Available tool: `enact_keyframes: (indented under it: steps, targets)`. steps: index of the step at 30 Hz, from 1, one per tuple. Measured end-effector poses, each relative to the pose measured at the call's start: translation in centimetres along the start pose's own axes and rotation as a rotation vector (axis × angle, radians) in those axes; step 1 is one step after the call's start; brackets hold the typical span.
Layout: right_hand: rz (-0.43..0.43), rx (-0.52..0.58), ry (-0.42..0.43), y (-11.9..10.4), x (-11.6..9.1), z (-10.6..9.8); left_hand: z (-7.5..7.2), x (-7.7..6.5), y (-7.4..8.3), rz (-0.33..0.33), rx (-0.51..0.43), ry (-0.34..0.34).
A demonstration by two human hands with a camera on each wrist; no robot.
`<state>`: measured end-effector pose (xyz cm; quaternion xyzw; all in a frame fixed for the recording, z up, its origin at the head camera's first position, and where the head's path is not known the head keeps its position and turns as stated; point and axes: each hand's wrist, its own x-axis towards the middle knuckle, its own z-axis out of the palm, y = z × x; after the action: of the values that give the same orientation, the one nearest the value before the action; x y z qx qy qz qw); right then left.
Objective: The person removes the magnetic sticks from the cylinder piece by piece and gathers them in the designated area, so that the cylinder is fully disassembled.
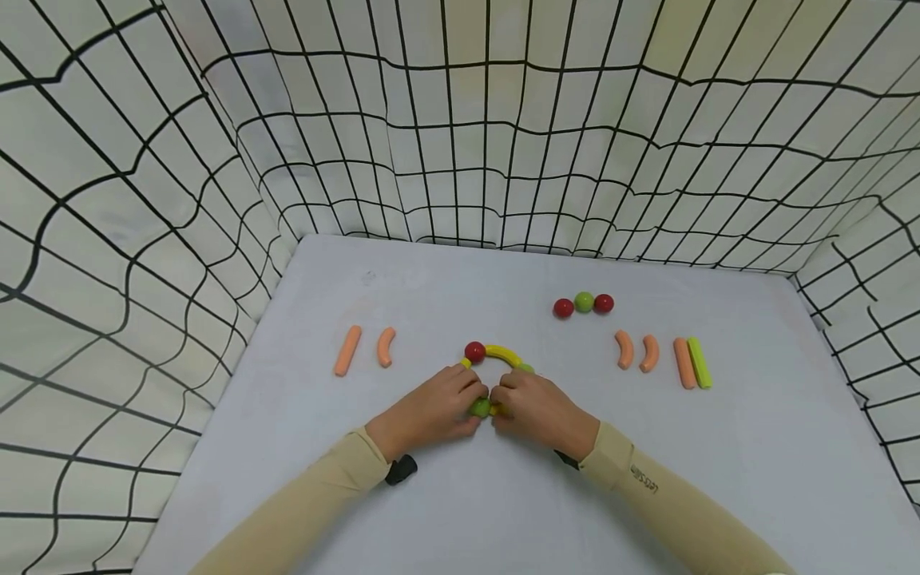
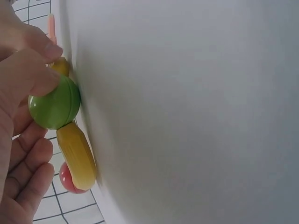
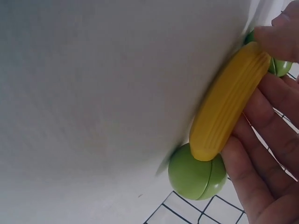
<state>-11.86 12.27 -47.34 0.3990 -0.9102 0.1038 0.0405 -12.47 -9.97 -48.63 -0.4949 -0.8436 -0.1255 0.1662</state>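
In the head view, red and green balls and curved yellow pieces form a ring on the white table. My left hand point(image 1: 435, 406) pinches a green ball point(image 2: 58, 105) at the ring's near side, thumb on top of it. A ridged yellow piece point(image 2: 77, 156) touches that ball, with a red ball point(image 1: 475, 352) beyond. My right hand point(image 1: 542, 409) pinches the end of another curved, ridged yellow piece point(image 3: 229, 102), next to the left hand's ball. Its other end meets a second green ball point(image 3: 196, 179). A yellow arc point(image 1: 503, 353) makes up the far side.
Left on the table point(image 1: 431, 511) lie a straight orange stick point(image 1: 348, 350) and a curved orange piece point(image 1: 385, 347). A red-green-red ball row point(image 1: 584, 302) is at back right. Curved orange pieces point(image 1: 624, 350) and a light-green stick point(image 1: 699, 363) lie right. Black netting point(image 1: 460, 128) surrounds the table.
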Motion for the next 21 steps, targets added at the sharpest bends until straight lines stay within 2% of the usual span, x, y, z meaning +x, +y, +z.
enact_keyframes:
  steps: [10, 21]
  targets:
    - [-0.033, -0.003, 0.046, 0.18, -0.48, 0.11, 0.05, 0.21, 0.47, -0.045, -0.033, -0.03]
    - [-0.054, 0.012, 0.048, 0.4, -0.68, 0.01, -0.08, 0.33, 0.72, -0.089, -0.075, -0.056]
